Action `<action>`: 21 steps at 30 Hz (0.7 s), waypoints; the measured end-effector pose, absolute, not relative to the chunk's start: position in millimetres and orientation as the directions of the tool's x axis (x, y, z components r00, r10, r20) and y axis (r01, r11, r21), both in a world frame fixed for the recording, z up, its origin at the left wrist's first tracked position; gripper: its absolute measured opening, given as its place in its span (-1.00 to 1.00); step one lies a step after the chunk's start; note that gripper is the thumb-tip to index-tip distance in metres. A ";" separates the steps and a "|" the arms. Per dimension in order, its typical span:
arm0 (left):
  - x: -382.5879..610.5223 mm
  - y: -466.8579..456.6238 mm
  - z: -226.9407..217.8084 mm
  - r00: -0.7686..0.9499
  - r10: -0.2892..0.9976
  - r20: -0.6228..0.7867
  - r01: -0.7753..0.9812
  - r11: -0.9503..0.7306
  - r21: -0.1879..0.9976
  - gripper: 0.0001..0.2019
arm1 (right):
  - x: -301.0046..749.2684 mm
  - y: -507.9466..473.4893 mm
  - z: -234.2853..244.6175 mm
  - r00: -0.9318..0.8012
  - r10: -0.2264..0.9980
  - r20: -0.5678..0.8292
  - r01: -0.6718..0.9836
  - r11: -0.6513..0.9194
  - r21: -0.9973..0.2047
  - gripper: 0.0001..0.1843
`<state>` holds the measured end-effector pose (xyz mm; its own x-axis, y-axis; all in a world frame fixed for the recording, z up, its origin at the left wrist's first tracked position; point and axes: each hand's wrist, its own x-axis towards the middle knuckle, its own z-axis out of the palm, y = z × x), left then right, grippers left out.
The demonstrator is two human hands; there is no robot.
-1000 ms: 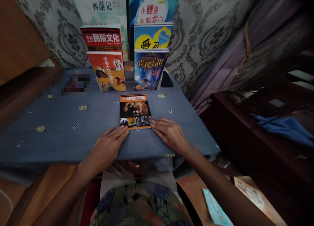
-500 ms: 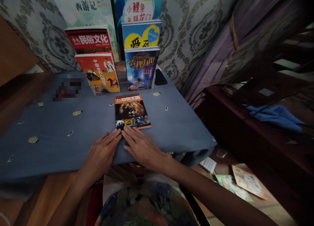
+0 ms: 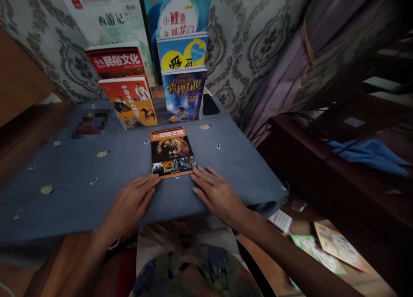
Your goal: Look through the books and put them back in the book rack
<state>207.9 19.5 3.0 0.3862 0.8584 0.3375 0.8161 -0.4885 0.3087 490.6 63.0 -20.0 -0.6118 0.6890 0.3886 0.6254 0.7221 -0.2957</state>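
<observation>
An orange book with a lion on its cover (image 3: 171,152) lies flat on the blue tablecloth (image 3: 80,189) in front of me. My left hand (image 3: 132,200) rests palm down on the cloth, fingers stretched, tips at the book's near left corner. My right hand (image 3: 217,194) lies flat too, fingers spread, its tips just at the book's near right corner. Neither hand holds anything.
Several books stand upright at the back: a red one (image 3: 130,100), a dark blue one (image 3: 183,93), taller ones behind. A black phone (image 3: 211,104) lies beside them. Dark wooden furniture with a blue cloth (image 3: 371,153) is on the right. Leaflets (image 3: 335,249) lie on the floor.
My right hand slid from the middle of the book's near edge out to its right corner. The left hand stayed near the left corner. The view shifted slightly.
</observation>
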 end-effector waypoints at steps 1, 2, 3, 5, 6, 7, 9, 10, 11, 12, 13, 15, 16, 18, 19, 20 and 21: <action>207.3 25.3 3.8 0.370 0.871 0.325 0.818 -0.471 0.330 -0.63 | 490.4 65.1 -18.3 -0.611 0.686 0.394 0.620 0.725 -0.300 -0.64; 206.8 32.1 3.5 0.351 0.882 0.315 0.825 -0.450 0.341 -0.62 | 490.1 67.4 -16.6 -0.610 0.684 0.400 0.616 0.727 -0.303 -0.66; 206.4 39.6 2.2 0.329 0.892 0.309 0.837 -0.427 0.343 -0.61 | 489.7 69.9 -15.1 -0.609 0.682 0.404 0.613 0.728 -0.305 -0.68; 206.0 55.7 -3.6 0.288 0.910 0.298 0.866 -0.380 0.325 -0.58 | 488.9 75.2 -12.5 -0.601 0.686 0.410 0.608 0.726 -0.321 -0.70; 206.1 63.7 -7.5 0.275 0.916 0.292 0.877 -0.363 0.313 -0.56 | 488.4 78.0 -11.5 -0.593 0.692 0.412 0.609 0.720 -0.333 -0.70; 206.5 71.3 -11.5 0.265 0.921 0.286 0.886 -0.349 0.304 -0.54 | 487.8 80.9 -10.6 -0.583 0.700 0.412 0.612 0.712 -0.343 -0.70; 208.1 85.1 -18.8 0.237 0.931 0.278 0.902 -0.317 0.292 -0.52 | 486.3 87.9 -9.5 -0.569 0.713 0.409 0.627 0.698 -0.345 -0.70; 209.3 91.2 -21.4 0.220 0.936 0.276 0.909 -0.299 0.290 -0.51 | 485.2 92.2 -9.2 -0.564 0.719 0.407 0.638 0.692 -0.338 -0.69; 210.7 96.7 -23.1 0.201 0.940 0.274 0.915 -0.280 0.291 -0.51 | 483.6 97.4 -9.0 -0.561 0.723 0.403 0.649 0.686 -0.329 -0.69; 212.4 101.9 -23.7 0.180 0.945 0.273 0.918 -0.261 0.298 -0.51 | 481.5 103.5 -8.7 -0.558 0.727 0.400 0.657 0.682 -0.322 -0.69; 214.1 106.7 -23.5 0.159 0.948 0.275 0.918 -0.244 0.312 -0.52 | 478.7 110.5 -8.3 -0.553 0.733 0.397 0.665 0.675 -0.319 -0.70; 217.3 115.9 -20.7 0.128 0.950 0.286 0.898 -0.233 0.373 -0.54 | 470.8 126.4 -6.4 -0.537 0.748 0.390 0.682 0.657 -0.320 -0.69; 218.5 120.4 -18.6 0.111 0.949 0.295 0.876 -0.234 0.422 -0.55 | 466.1 134.7 -5.1 -0.530 0.757 0.383 0.691 0.647 -0.323 -0.70; 219.2 129.3 -14.4 0.050 0.948 0.313 0.792 -0.229 0.567 -0.59 | 456.3 150.0 -2.4 -0.518 0.775 0.363 0.706 0.627 -0.329 -0.72; 218.5 133.7 -12.7 -0.001 0.950 0.314 0.718 -0.218 0.661 -0.62 | 451.9 156.4 -1.7 -0.512 0.782 0.357 0.711 0.618 -0.335 -0.74; 216.9 137.8 -11.4 -0.066 0.952 0.297 0.616 -0.195 0.763 -0.65 | 448.4 161.6 -1.8 -0.503 0.787 0.358 0.713 0.612 -0.343 -0.75; 214.8 141.7 -10.7 -0.141 0.956 0.257 0.485 -0.159 0.860 -0.66 | 445.7 165.6 -2.9 -0.489 0.791 0.367 0.713 0.605 -0.355 -0.76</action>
